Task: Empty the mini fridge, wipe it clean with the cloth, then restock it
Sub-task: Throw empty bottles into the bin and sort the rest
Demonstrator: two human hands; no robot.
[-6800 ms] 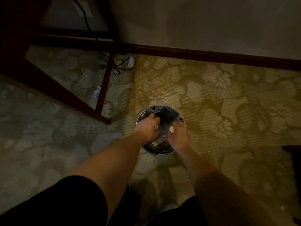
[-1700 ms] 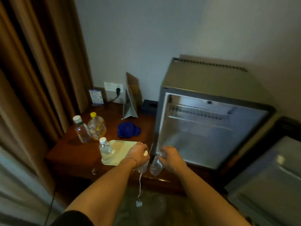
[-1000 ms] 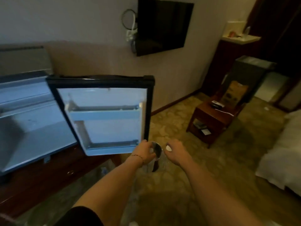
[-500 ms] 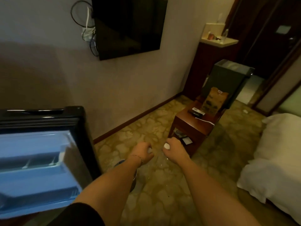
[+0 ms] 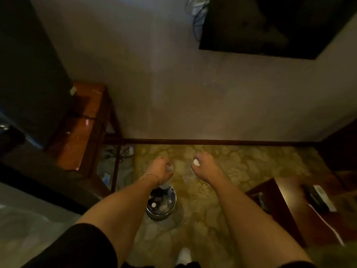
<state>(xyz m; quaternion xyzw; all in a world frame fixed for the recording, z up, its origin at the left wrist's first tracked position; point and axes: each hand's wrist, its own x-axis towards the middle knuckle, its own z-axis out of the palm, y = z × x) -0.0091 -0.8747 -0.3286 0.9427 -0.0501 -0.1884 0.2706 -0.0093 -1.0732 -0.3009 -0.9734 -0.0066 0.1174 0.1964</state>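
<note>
Bottles hang from both fists in the head view: the left hand curls round one bottle neck, the right hand pinches a white-capped one, long axes pointing down; the bin lies below, nearer the left hand

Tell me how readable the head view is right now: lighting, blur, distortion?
Head view: dim and warm-toned, brightest on the carpet near the wall; corners fall to near black. Both hands are soft with blur, so what they grip is hard to read. The bin shows small glints. Wide-angle bending tilts the TV and table.
</note>
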